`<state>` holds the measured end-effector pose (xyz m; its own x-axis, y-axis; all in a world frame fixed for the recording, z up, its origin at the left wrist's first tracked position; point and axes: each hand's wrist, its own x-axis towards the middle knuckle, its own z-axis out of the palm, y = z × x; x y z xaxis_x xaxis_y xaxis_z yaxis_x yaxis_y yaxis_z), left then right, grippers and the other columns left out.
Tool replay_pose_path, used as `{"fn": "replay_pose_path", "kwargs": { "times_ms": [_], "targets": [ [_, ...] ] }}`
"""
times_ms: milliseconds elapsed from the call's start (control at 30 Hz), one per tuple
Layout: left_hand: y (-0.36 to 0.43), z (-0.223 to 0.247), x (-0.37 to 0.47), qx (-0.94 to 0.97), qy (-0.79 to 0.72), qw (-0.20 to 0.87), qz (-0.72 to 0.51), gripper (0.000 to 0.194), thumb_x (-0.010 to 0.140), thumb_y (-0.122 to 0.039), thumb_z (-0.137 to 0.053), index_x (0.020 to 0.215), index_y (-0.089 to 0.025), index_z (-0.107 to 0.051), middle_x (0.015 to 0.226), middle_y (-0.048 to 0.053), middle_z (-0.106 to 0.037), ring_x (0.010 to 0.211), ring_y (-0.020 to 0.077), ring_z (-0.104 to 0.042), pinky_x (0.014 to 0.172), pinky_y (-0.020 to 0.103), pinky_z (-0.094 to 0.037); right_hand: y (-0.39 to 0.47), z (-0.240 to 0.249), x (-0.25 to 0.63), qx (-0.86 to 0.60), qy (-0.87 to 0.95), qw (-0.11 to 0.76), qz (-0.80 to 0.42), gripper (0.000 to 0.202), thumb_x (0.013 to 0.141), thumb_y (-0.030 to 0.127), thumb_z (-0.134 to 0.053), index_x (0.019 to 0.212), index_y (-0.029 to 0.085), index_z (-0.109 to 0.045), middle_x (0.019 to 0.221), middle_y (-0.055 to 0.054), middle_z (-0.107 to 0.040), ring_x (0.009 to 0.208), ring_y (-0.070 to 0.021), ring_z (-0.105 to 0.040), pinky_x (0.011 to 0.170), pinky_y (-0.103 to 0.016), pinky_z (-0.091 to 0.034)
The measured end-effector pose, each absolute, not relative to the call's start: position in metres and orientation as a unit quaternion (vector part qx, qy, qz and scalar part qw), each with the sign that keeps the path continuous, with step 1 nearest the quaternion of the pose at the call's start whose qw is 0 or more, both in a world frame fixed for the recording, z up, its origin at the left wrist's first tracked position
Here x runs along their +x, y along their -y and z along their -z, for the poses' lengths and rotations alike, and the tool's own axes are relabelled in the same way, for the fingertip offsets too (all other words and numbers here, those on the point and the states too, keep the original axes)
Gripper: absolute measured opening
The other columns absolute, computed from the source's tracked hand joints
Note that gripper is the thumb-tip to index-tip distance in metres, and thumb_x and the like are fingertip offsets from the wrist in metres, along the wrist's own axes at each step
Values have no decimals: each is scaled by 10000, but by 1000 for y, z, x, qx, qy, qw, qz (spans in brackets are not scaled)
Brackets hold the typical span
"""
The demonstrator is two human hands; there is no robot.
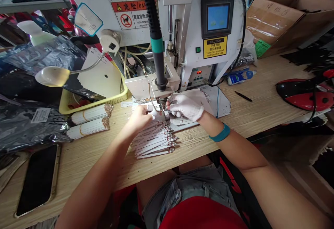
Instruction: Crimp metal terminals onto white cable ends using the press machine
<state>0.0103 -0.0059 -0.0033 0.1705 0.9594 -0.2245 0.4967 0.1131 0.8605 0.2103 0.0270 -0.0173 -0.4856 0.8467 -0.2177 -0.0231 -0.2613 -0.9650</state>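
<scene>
My left hand (141, 117), with white covers on some fingertips, is closed in a pinch just left of the machine's working head (163, 103). What its fingers hold is too small to tell. My right hand (186, 107), in a white glove with bare fingertips, is closed at the right side of that head, and its fingertips hide whatever is between them. A pile of thin white strips (153, 142) with small reddish and metallic ends lies on the table below my hands. Beneath my right hand is a pale plate (180, 120) with small metal bits on it.
The bench machine carries a screen (217, 17) and a thick black cable (152, 20). Rubber-banded strip bundles (91, 121) lie by a yellow basket (94, 107). A phone (38, 180), a lamp (53, 76), a black pen (243, 96) and a red-and-black ladybird-like object (305, 91) are around.
</scene>
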Motion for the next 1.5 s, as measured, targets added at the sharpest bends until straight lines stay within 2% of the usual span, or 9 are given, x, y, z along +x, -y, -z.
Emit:
{"fn": "replay_pose_path", "kwargs": {
  "times_ms": [367,600,967,1300,1500],
  "targets": [
    [2,6,7,604,-586,486,-236,56,553,-224,-483,572,-172,-481,528,-52,-391,525,91,-281,527,247,-200,-28,18,210,-396,509,311,-698,134,734,117,-656,803,160,-549,750,0,-554,472,-48,-481,311,-146,-350],
    [3,4,8,602,-572,500,-246,86,540,-228,-472,585,-169,-516,574,-30,-461,550,101,-318,546,249,-223,-24,15,210,-407,521,309,-683,119,765,129,-643,774,166,-531,676,21,-526,453,-41,-454,315,-137,-330],
    [-1,14,0,587,-571,516,-250,48,583,-217,-543,573,-171,-531,542,-34,-444,510,93,-335,509,240,-249,-26,21,210,-397,517,323,-686,140,744,140,-664,781,177,-535,661,24,-520,472,-53,-442,329,-142,-332],
    [-1,14,3,574,-544,545,-280,50,560,-164,-505,517,-166,-478,519,-42,-411,500,75,-322,497,236,-229,-26,18,210,-394,499,332,-697,164,722,110,-669,800,168,-538,707,14,-538,474,-48,-460,326,-141,-345],
    [-2,17,2,563,-556,547,-274,10,548,-173,-511,552,-171,-502,524,-45,-414,491,81,-318,498,243,-217,-26,21,210,-403,494,321,-700,163,737,141,-686,803,162,-538,628,22,-499,462,-59,-456,326,-151,-325]
  ]
}}
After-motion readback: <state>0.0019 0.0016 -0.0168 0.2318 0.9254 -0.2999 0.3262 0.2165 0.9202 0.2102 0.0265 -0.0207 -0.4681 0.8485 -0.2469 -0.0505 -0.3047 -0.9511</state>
